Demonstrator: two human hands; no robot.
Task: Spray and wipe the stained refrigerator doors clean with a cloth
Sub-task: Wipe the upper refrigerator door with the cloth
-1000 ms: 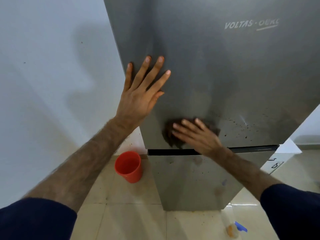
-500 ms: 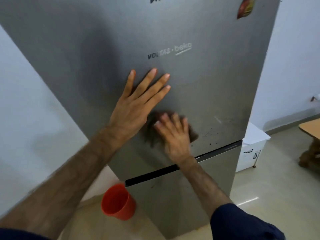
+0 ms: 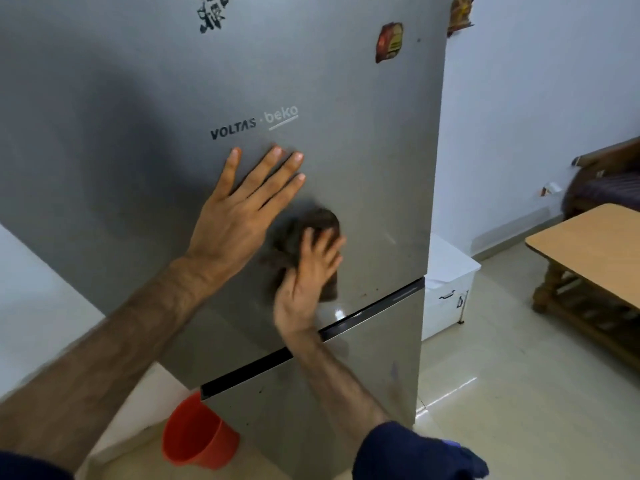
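Against the upper door (image 3: 349, 140), the cloth (image 3: 320, 220) lies under the right grip (image 3: 309, 271).

floor (image 3: 502, 410): glossy tiles | on it: refrigerator (image 3: 346, 168), orange bucket (image 3: 197, 434), white cabinet (image 3: 446, 296), wooden table (image 3: 588, 251)

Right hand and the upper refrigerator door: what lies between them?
A dark brown cloth, pressed against the upper door under the right hand, as the head view shows. The left hand rests flat on bare door beside it.
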